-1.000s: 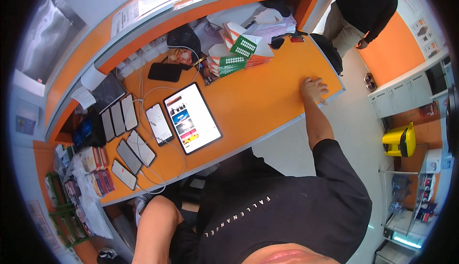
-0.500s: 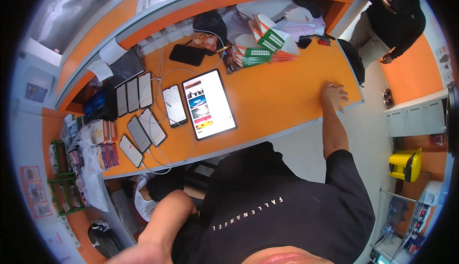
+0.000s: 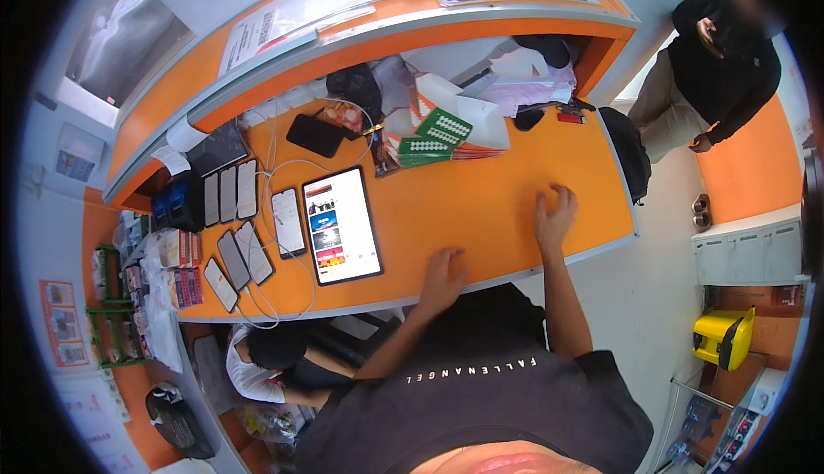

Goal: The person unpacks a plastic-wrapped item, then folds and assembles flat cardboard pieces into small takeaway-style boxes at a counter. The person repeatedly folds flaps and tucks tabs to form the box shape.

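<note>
My left hand (image 3: 443, 280) is at the near edge of the orange counter (image 3: 481, 208), its fingers loosely bent with nothing visible in them. Over the counter's right part is my right hand (image 3: 556, 217), empty, thumb and fingers apart. Left of my left hand lies a tablet (image 3: 360, 229) with its lit screen up. Next to it are a phone (image 3: 288, 223) and several more phones (image 3: 247, 251) with white cables. Farther back, folded green, white and orange paper food boxes (image 3: 436, 135) stand in a stack. A dark phone (image 3: 315, 135) lies behind the tablet.
A raised shelf (image 3: 412, 24) with menu sheets runs along the counter's far side. A person in black (image 3: 725, 62) stands beyond the right end. Below the counter at left, another person in a white top (image 3: 257, 371) sits low. A yellow bin (image 3: 723, 337) stands at right.
My left hand has come from the lower left up to the counter edge. My right hand has shifted left, away from the counter's right end. The view has shifted slightly.
</note>
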